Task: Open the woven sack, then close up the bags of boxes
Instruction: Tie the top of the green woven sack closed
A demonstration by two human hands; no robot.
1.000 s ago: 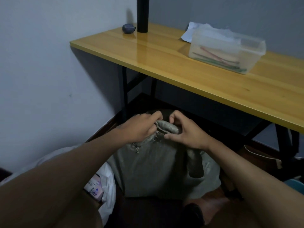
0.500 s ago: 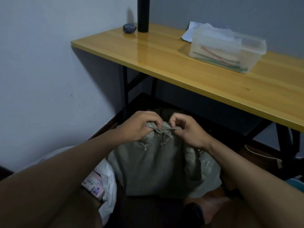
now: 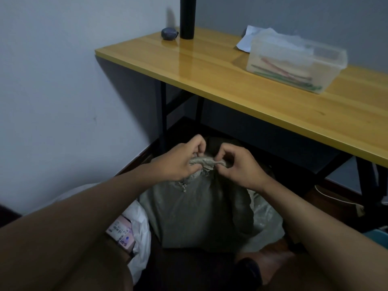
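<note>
A grey woven sack (image 3: 189,215) stands on the dark floor just in front of the desk, its top bunched into a twisted knot. My left hand (image 3: 178,160) pinches the left end of that knot with curled fingers. My right hand (image 3: 237,166) pinches the right end, thumb and forefinger closed on the fabric. Both hands sit level with each other at the sack's mouth. To the left, partly under my left forearm, lies a white plastic bag (image 3: 138,225) with a pink box (image 3: 120,235) showing in its mouth.
A yellow wooden desk (image 3: 241,80) on black legs overhangs just beyond the sack. On it stand a clear plastic tub (image 3: 294,64), a black cylinder (image 3: 187,17) and a small dark lump (image 3: 169,34). A white wall closes the left side. A clear plastic bag (image 3: 264,221) lies right of the sack.
Both hands have stayed at the sack's knot, shifting their fingers on it. The twisted fabric now stretches sideways between the two hands.
</note>
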